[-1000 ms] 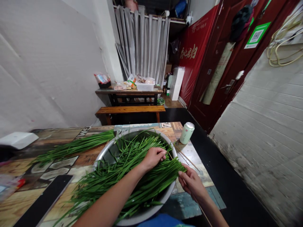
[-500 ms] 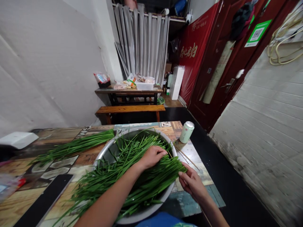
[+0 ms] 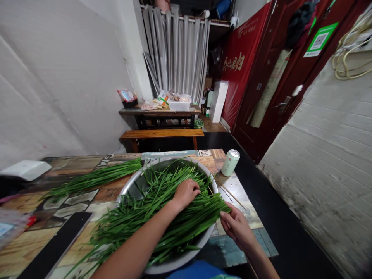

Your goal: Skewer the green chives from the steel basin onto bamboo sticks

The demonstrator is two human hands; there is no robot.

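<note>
- Resting over the heap of garlic chives [image 3: 188, 223], your left hand [image 3: 187, 193] has its fingers curled in, tips near the thumb; whether a stem is pinched between them, this view cannot tell.
- Your right hand [image 3: 235, 224] is at the right edge of the steel basin [image 3: 171, 264], thumb and forefinger narrowed on the stem ends of the near bunch.
- Those chives fill the basin, stem ends toward your right hand, leaf tips spilling over the rim on your left.
- Expect them to feel light and limp; the glossy leaves may slide over each other, and a hard squeeze would probably crease them.
- Your best hold is likely the firmer stem ends, gathered evenly, since the loose tips look ready to tangle.
- Leaves and stems lie beneath and beside your left fingers; your right fingertips touch only the bunch's end, with the palm outside the basin.
- To your left, 1 more chive bundle [image 3: 99, 176] lies on the tabletop [image 3: 250, 214]; to your right, thin skewers [image 3: 233, 195] lie near an upright green can [image 3: 230, 162].
</note>
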